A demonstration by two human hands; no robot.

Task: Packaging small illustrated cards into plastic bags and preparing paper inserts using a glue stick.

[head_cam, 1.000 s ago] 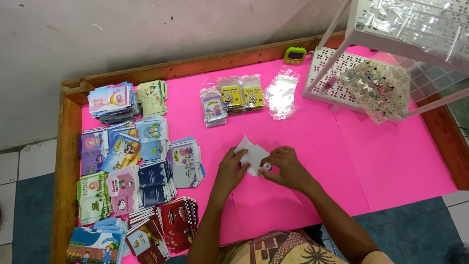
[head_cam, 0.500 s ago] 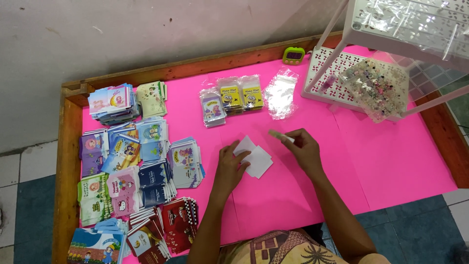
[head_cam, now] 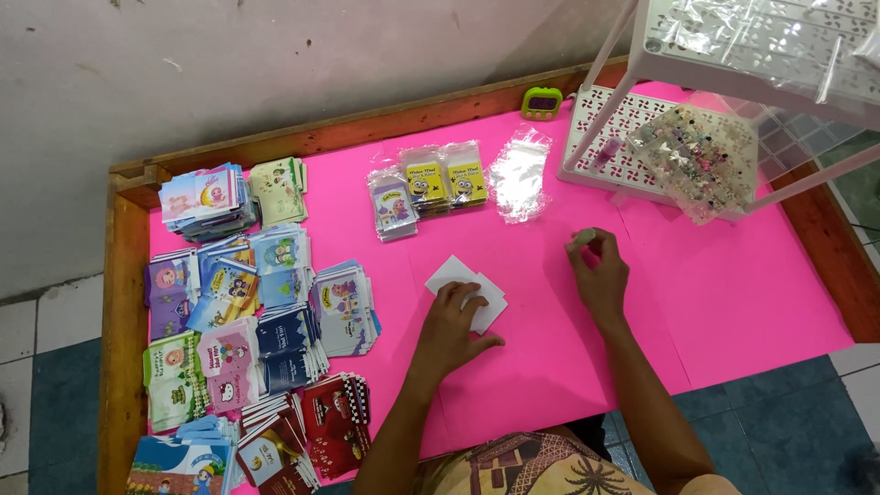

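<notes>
My left hand (head_cam: 454, 323) lies palm down on the pink tabletop (head_cam: 733, 293), fingers spread loosely, with the fingertips pressing the near edge of a small stack of white paper slips (head_cam: 463, 286). The forearm runs straight back toward my body at six o'clock, wrist flat. The slips sit near the middle of the table, at twelve o'clock from that hand and partly under it.

My right hand (head_cam: 600, 275) is out at three o'clock from the slips, well apart from them. It is curled, the thumb and forefinger pinched on a small pale object (head_cam: 585, 237) at its tip; I cannot tell what the object is. The wrist is bent slightly inward and the forearm angles back to five o'clock.

At eleven o'clock from my right hand lies an empty clear plastic bag (head_cam: 520, 172), beside three packed sleeves (head_cam: 427, 186). Stacks of colourful cards (head_cam: 257, 302) fill the nine o'clock side.
</notes>
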